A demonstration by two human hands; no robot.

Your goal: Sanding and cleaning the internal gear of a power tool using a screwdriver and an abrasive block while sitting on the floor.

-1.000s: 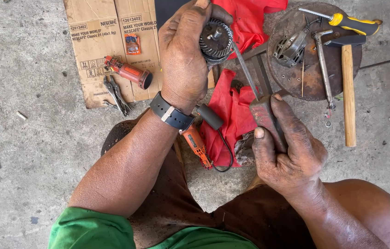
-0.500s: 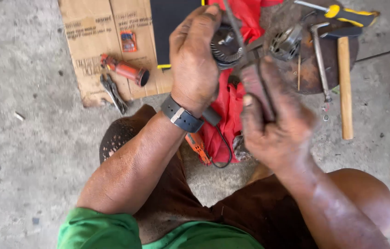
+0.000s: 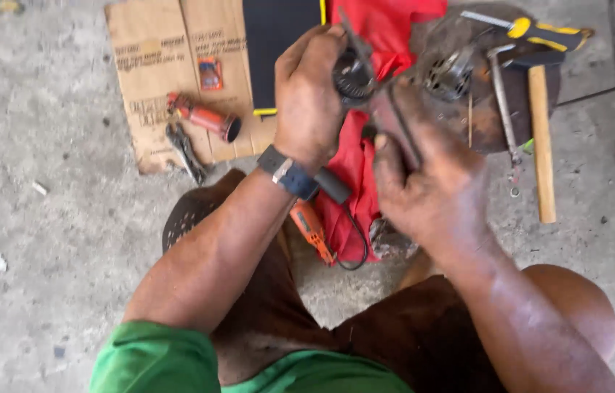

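Note:
My left hand (image 3: 313,98) is shut on a dark round ribbed metal part (image 3: 353,73). A black handle (image 3: 333,188) sticks out below my wrist, which wears a dark watch. My right hand (image 3: 431,182) grips a flat rusty metal tool (image 3: 397,125), and the tool's tip rests against the round part. Both hands are held together above a red cloth (image 3: 387,25) and over my knees.
A cardboard sheet (image 3: 151,69) lies on the concrete floor with an orange cylinder (image 3: 202,116) and pliers (image 3: 185,151). A hammer (image 3: 540,138), a yellow-black screwdriver (image 3: 536,30) and small parts sit on a rusty round plate (image 3: 500,120). An orange tool (image 3: 311,227) lies near my knee.
My right hand has risen from beside the red cloth with the metal tool and now meets the round part in my left hand.

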